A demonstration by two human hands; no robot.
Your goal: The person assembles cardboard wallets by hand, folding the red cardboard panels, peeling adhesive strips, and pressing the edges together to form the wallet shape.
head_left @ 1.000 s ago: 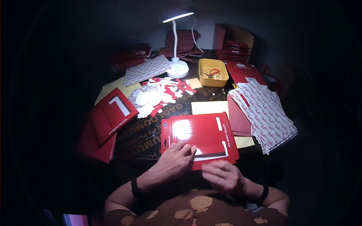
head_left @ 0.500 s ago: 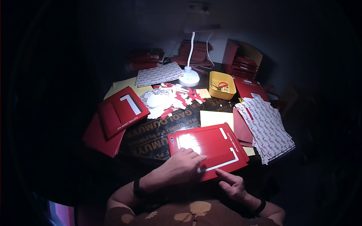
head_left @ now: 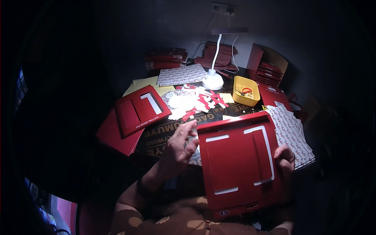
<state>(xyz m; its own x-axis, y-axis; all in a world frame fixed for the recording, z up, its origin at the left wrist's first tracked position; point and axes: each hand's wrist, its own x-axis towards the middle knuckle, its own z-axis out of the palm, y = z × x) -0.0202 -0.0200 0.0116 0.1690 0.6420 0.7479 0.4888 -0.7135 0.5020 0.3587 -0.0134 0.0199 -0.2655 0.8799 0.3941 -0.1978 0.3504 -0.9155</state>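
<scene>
A red cardboard folder (head_left: 231, 164) with white-edged cut-out slots is raised and tilted in front of me. My right hand (head_left: 285, 157) grips its right edge, with the thumb side hidden behind the board. Beside its upper left edge, my left hand (head_left: 181, 144) has its fingers apart and holds nothing that I can see; whether a fingertip touches the edge is hard to tell. A similar red folder (head_left: 143, 109) with a white-edged slot lies on red sheets (head_left: 115, 135) at the left.
Cut red and white paper scraps (head_left: 196, 100) lie under a white desk lamp (head_left: 212, 80). A yellow bin (head_left: 246, 96) holds scissors. Patterned sheets (head_left: 293, 135) are stacked at right, another patterned pile (head_left: 182, 74) at the back. An upright box (head_left: 266, 64) holds red folders.
The red folder has been lifted off the table and turned, now in my right hand. My left hand has come off its face to its left side. The view has shifted left.
</scene>
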